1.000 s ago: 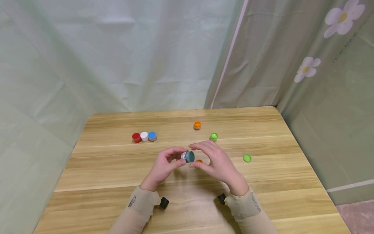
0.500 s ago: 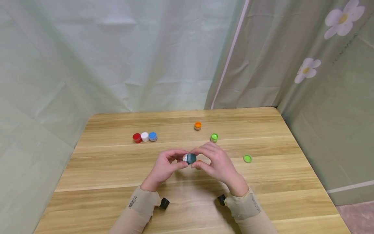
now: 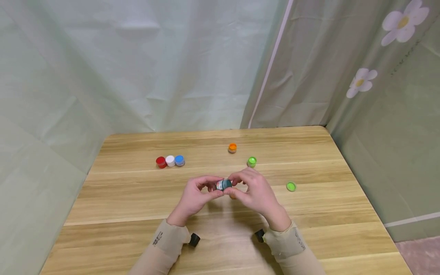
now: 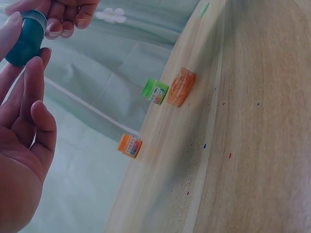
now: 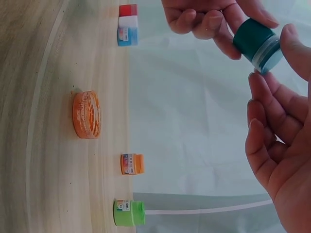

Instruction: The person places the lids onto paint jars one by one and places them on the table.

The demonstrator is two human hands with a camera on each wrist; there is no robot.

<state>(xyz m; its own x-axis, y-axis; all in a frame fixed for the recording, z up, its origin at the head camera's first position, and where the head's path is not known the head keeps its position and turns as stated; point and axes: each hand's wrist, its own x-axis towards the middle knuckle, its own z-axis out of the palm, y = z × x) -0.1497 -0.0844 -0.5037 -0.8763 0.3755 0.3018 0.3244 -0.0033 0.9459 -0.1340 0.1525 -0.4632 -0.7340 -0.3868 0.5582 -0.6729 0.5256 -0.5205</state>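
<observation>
My left hand (image 3: pixel 194 196) grips a small dark green paint jar (image 3: pixel 220 185) above the table, tilted on its side with its lid toward the right. At the lid (image 5: pixel 268 56), the thumb and fingertips of my right hand (image 3: pixel 254 193) pinch the rim from either side. The other fingers of that hand are loosely bent. Below the hands lies an orange lid (image 5: pixel 87 115) smeared with paint, mostly hidden by the right hand in the head view. Beyond it stand an orange paint jar (image 3: pixel 232 148) and a light green paint jar (image 3: pixel 252 162), both uncapped.
Red (image 3: pixel 161 162), white (image 3: pixel 170 160) and blue (image 3: pixel 180 160) jars stand in a row at the back left of the wooden table (image 3: pixel 120 198). A light green lid (image 3: pixel 291 186) lies to the right. Curtains (image 3: pixel 206 76) hang behind the table.
The right hand's thumb and fingers have closed in from apart to the dark green jar's lid. The jar has shifted slightly right and turned its lid further toward the right hand.
</observation>
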